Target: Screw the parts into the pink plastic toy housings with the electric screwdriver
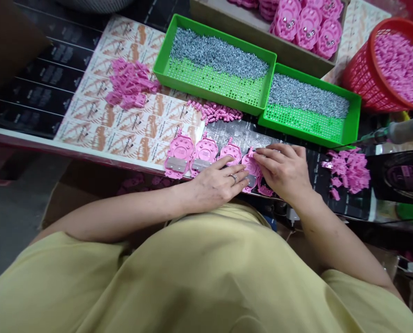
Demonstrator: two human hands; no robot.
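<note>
Several pink plastic casings stand in a row along the table's front edge, some with a grey metal plate across the lower part and a small ridged pink peg at the top. My left hand [220, 183], with a ring on one finger, lies over the row with its fingers stretched out. Its fingertips reach a pink casing [250, 167] near the right end. At that casing's upper right side, my right hand [285, 170] has its fingers bent and pressed together. What they pinch, if anything, is hidden. Leftmost in the row is another pink casing [179, 155].
Two green trays [223, 95] [310, 132] hold small silvery screws. Small pink pegs [220, 112] lie before them. Pink part piles [130, 83] [350, 169] flank the row. A red basket [360, 69], a cardboard box [261, 37] of casings and a grey-handled tool [407, 129] stand around.
</note>
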